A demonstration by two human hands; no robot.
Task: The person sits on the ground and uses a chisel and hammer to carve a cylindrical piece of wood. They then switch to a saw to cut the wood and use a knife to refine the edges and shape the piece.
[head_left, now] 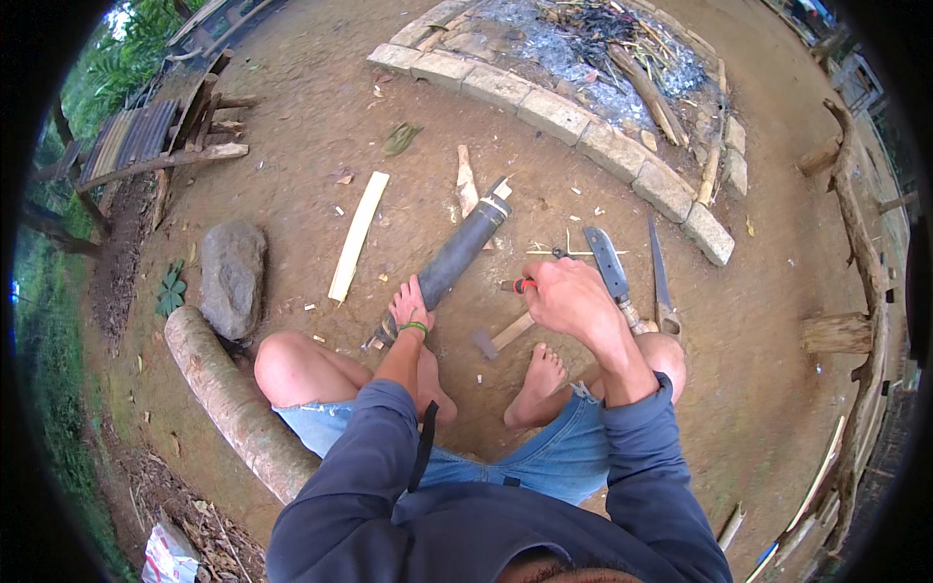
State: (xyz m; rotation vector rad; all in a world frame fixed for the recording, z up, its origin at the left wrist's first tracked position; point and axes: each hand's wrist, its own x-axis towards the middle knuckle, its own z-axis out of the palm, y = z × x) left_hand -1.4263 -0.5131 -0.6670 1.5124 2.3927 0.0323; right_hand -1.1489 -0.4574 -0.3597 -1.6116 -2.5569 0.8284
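Observation:
My left hand (pixel 413 303), with a green band at its wrist, grips the near end of a long dark tube (pixel 455 255). The tube lies slanted on the dirt between my feet, pointing away to the right, with pale wood showing at its far end. My right hand (pixel 566 293) is closed around a small tool with a red-and-black handle (pixel 521 286); its working end is hidden. Just below lies a hammer (pixel 507 335) with a wooden handle. Right of that hand are a broad knife (pixel 607 264) and a handsaw (pixel 662 282).
A flat pale wood strip (pixel 359 236) and a split stick (pixel 466 180) lie ahead. A grey rock (pixel 232 277) and a log (pixel 238 403) are at my left. Stone blocks (pixel 555 115) border an ash pit (pixel 573 44). A rough wooden rail (pixel 844 204) runs along the right.

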